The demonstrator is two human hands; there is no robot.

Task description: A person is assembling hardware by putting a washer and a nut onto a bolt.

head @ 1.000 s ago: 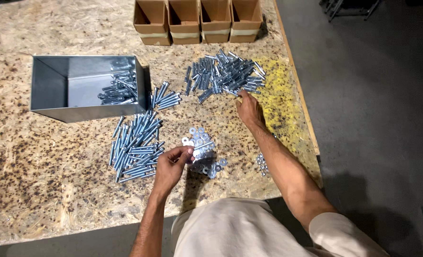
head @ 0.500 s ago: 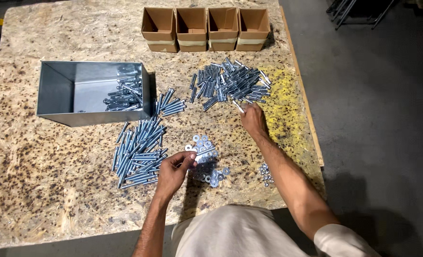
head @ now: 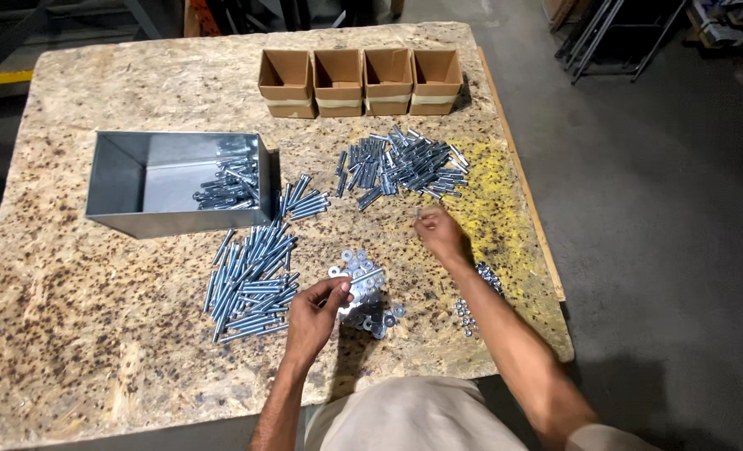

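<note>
The chipboard table (head: 71,351) carries everything. At ten o'clock sits the open metal bin (head: 121,179) with a few bolts inside; four cardboard boxes (head: 361,79) line twelve o'clock. One bolt pile (head: 250,280) lies centre-left, another pile (head: 405,167) at one o'clock. The right hand (head: 440,235) has drawn back from that far pile toward the middle, fingers pinched together on something too small to tell. The left hand (head: 313,313) stays at six o'clock, fingertips closed on a washer at the edge of the washer heap (head: 363,288); it seems one more piece is being brought in.
</note>
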